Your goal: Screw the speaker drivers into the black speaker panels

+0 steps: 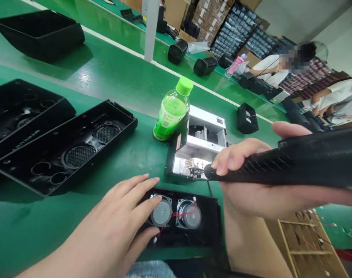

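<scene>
My right hand point(249, 199) wraps round a black electric screwdriver point(297, 160), held nearly level. The screwdriver's tip is at the front of a white and black screw feeder point(203, 150). Fingers stretched, my left hand point(114, 220) rests over the left end of a black speaker panel point(209, 220) and its fingertips reach one round speaker driver point(162, 212). A second speaker driver point(191, 216) sits beside it on the panel. Red wires point(183, 213) with small white plugs run from the drivers.
Left on the green bench lie an open black speaker housing point(85, 154) and another housing point(25, 112). A green-capped bottle point(171, 110) stands behind the feeder. A white post point(151, 31) rises farther back. Right, below my arm, is a wooden rack point(309, 247). People work at the far right.
</scene>
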Tool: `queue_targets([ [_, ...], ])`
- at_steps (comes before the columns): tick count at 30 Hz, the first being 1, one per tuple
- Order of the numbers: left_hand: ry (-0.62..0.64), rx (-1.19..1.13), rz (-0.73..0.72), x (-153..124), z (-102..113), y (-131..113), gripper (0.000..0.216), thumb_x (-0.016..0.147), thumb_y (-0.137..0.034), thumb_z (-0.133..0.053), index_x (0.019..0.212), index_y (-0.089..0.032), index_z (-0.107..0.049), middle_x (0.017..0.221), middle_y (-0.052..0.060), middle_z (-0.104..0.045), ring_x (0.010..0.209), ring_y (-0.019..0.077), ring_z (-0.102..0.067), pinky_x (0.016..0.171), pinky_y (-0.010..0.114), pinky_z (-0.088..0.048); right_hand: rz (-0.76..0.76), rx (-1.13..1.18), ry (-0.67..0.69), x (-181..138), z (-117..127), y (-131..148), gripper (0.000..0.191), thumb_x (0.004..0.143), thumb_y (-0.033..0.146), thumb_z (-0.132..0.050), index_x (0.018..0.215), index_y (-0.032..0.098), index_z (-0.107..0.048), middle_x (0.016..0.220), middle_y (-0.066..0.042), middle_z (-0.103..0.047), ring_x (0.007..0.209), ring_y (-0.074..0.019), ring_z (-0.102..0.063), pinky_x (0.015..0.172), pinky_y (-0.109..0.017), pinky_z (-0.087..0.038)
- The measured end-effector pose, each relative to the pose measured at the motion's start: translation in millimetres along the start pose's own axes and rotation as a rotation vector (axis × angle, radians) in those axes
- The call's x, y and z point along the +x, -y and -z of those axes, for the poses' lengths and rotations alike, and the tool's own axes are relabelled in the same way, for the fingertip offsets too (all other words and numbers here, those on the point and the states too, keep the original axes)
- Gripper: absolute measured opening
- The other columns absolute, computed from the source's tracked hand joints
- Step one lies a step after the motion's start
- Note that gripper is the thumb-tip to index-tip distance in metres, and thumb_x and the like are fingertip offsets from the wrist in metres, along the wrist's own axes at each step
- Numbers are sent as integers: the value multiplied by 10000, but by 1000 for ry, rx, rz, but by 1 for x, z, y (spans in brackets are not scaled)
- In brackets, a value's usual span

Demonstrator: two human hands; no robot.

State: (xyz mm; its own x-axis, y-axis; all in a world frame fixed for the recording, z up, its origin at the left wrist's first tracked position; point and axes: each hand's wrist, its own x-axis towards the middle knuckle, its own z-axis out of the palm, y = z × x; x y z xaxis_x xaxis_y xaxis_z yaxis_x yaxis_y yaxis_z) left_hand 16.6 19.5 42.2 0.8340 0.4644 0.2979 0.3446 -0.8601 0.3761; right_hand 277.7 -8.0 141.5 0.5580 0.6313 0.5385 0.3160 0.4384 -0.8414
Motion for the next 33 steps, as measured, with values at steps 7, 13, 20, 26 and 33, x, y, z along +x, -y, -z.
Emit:
queue_targets([
  [7, 131, -17, 13, 21, 5, -1, 433, 872, -300, -844, 1300, -280, -783, 1600, 123, -674, 1430, 444, -664, 1070, 667, -666, -10, 109, -100, 1, -3, 5, 667, 876, 913, -624, 1105, 287, -636, 524, 60, -632, 327, -200, -500, 325, -359, -445],
  [13, 226, -51, 101, 31, 2, -7, 447, 792, -221, -921, 1224, -266, -817, 1572, 144, -689, 1448, 467, -639, 1150, 702, -591, -6, 102, -128, 3, -5, 3, 699, 848, 924, -639, 1100, 272, -627, 496, 73, -600, 305, -200, -464, 275, -366, -408],
  [20, 318, -95, 158, 38, 8, -8, 371, 824, -223, -906, 1182, -268, -821, 1570, 128, -684, 1470, 459, -616, 1175, 732, -554, 122, 61, -121, -2, -13, -3, 668, 922, 905, -553, 1043, 254, -641, 522, 58, -612, 303, -202, -495, 278, -363, -395],
  [26, 320, -69, 157, 39, 16, -14, 349, 811, -253, -935, 1136, -244, -806, 1478, 128, -730, 1436, 442, -644, 1157, 662, -589, 20, 63, -157, -1, -6, -9, 831, 895, 992, -414, 1235, 267, -636, 518, 70, -589, 328, -191, -485, 314, -329, -415],
  [33, 344, -32, 160, 39, 16, -13, 393, 820, -228, -911, 1198, -236, -801, 1549, 159, -690, 1453, 461, -637, 1154, 690, -593, 10, 84, -177, -1, -7, -11, 806, 928, 965, -381, 1207, 247, -618, 520, 87, -558, 327, -177, -470, 316, -313, -382],
])
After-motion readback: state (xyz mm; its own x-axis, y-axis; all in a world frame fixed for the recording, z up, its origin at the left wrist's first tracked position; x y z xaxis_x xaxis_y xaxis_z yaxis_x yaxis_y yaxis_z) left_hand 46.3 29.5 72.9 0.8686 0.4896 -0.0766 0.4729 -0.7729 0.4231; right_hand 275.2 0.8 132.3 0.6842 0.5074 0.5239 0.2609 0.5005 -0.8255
